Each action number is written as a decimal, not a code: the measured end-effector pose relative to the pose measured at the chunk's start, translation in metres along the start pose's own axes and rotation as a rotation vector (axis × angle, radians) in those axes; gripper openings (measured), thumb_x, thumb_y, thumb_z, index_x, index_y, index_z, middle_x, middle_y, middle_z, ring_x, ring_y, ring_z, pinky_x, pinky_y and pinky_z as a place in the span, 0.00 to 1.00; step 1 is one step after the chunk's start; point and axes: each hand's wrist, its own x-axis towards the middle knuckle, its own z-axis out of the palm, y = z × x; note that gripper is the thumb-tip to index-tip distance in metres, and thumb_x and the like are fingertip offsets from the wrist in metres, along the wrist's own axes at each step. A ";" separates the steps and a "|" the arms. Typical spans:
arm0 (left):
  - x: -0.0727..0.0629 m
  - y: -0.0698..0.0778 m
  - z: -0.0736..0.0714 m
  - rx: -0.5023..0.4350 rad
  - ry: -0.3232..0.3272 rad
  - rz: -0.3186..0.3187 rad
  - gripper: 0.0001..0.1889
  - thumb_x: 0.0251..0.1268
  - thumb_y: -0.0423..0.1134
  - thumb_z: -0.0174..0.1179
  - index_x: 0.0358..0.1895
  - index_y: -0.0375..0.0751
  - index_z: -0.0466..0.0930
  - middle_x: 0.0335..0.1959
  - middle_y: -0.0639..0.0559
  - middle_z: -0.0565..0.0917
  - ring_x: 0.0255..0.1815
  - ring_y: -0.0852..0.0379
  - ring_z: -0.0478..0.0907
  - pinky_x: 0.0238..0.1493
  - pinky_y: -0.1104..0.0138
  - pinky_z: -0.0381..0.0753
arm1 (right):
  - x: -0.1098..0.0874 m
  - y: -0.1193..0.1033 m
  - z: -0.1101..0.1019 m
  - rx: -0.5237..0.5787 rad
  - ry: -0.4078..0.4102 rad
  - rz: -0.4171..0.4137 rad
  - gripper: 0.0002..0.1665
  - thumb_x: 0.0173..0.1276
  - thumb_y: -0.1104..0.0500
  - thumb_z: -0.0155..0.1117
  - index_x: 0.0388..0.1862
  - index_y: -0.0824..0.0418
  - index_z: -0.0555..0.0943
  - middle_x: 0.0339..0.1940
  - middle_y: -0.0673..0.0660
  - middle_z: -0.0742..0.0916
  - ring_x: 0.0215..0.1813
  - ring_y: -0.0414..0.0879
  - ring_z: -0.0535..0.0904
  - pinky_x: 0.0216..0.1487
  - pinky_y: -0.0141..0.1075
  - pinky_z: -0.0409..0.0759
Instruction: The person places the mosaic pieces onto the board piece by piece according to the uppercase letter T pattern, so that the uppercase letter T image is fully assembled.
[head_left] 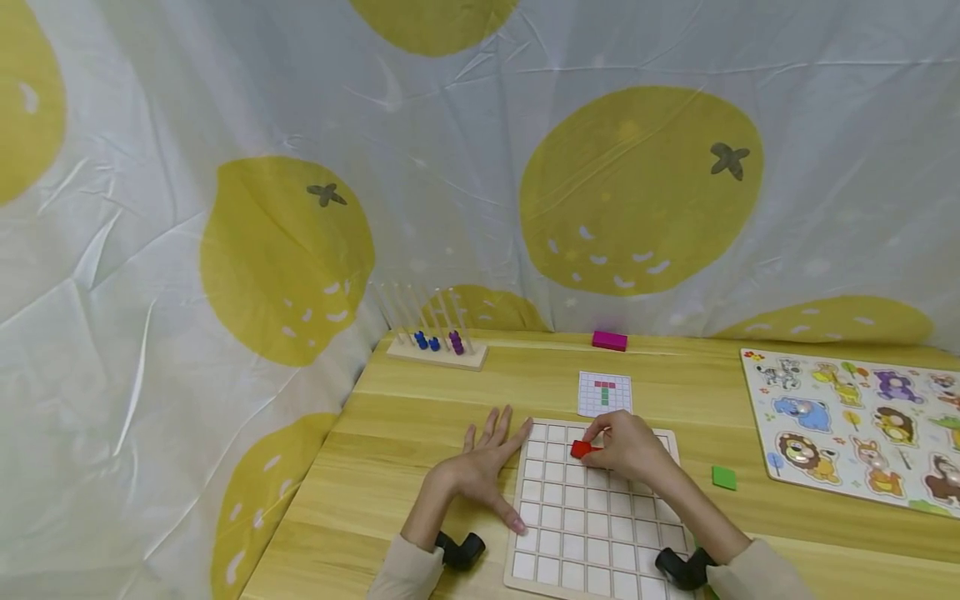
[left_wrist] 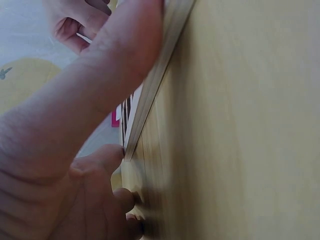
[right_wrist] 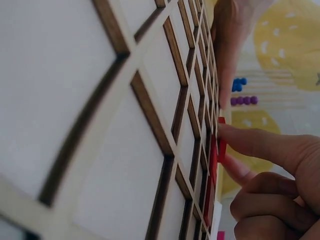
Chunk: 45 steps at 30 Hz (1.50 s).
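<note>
Right hand [head_left: 628,447], grip pinching red tile [head_left: 581,449]; left hand [head_left: 482,470], fingers apart, touches grid board [head_left: 573,521]. Likely best: square the tile to the grid before pressing.

I can read no words, numbers or brands from where I work. The one sign I make out stands on the small card [head_left: 587,404] just beyond my grid board [head_left: 573,521]: coloured squares [head_left: 605,384] forming a letter T [head_left: 605,396], reddish across the top and green below.
</note>
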 end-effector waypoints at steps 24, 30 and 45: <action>0.002 0.000 -0.001 -0.006 0.000 0.002 0.77 0.37 0.60 0.85 0.86 0.56 0.33 0.85 0.40 0.24 0.86 0.40 0.20 0.82 0.37 0.23 | 0.002 0.003 0.000 0.060 -0.033 -0.067 0.10 0.54 0.65 0.82 0.36 0.56 0.93 0.11 0.47 0.68 0.20 0.40 0.57 0.23 0.28 0.54; 0.003 -0.001 0.000 -0.002 0.004 0.000 0.77 0.37 0.60 0.85 0.86 0.56 0.33 0.85 0.40 0.24 0.86 0.40 0.20 0.83 0.37 0.23 | 0.003 0.005 -0.001 0.083 -0.088 -0.122 0.14 0.55 0.66 0.81 0.43 0.59 0.93 0.16 0.47 0.74 0.22 0.40 0.57 0.23 0.28 0.54; -0.001 0.001 0.000 -0.005 -0.002 0.012 0.77 0.38 0.58 0.85 0.86 0.54 0.32 0.85 0.37 0.25 0.86 0.37 0.21 0.82 0.35 0.25 | -0.032 0.037 -0.048 0.100 -0.160 -0.184 0.16 0.70 0.53 0.72 0.52 0.61 0.89 0.17 0.46 0.65 0.22 0.35 0.56 0.24 0.30 0.60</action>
